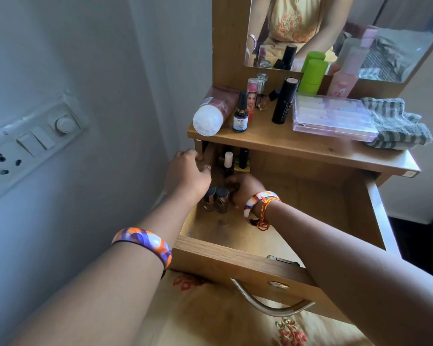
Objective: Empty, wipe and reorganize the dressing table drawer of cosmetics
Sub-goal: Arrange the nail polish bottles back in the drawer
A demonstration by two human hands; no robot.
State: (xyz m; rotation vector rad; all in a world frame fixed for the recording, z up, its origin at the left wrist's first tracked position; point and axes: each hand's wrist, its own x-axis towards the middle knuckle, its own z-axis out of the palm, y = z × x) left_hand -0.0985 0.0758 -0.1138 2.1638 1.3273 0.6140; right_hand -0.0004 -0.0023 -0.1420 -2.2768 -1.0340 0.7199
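The wooden drawer [235, 260] is pulled out under the dressing table top [273, 143]. Small nail polish bottles stand along its back left corner: two with dark caps [216, 199], one with a white cap [228, 162] and a black one [243, 158]. My left hand [185, 176] grips the drawer's left side wall near the back. My right hand [240, 189] reaches into that corner among the bottles, fingers curled; whether it holds one is hidden. A striped grey cloth [395, 123] lies on the table top at the right.
On the table top stand a white-capped tube [210, 113], a small dark bottle [240, 113], a black tube [284, 101], a green container [313, 76], a pink bottle [340, 81] and a clear flat box [333, 118]. A mirror [335, 28] rises behind. A switch panel [33, 138] is on the left wall.
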